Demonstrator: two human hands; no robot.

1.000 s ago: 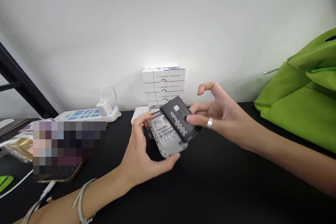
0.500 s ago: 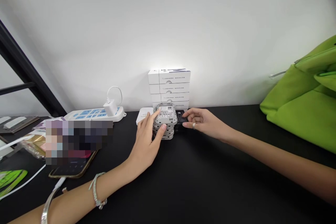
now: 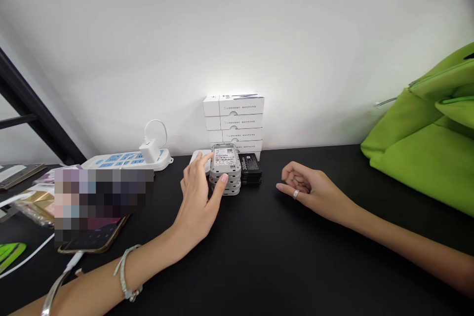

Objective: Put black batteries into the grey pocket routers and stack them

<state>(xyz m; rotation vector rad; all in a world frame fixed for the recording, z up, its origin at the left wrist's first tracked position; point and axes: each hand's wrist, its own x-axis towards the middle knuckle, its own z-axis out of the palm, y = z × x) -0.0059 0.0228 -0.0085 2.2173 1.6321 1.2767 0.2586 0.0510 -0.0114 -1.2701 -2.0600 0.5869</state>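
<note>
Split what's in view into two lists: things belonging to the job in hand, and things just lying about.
Job in hand:
- grey device stack, at the left hand
- black batteries, nearest the right hand
- probably the white boxes

Lying about:
- power strip
- phone
- green bag

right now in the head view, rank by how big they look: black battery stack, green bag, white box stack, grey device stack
Largest to smallest, by visible area:
1. green bag, cut off by the frame edge
2. white box stack, partly hidden
3. grey device stack
4. black battery stack
</note>
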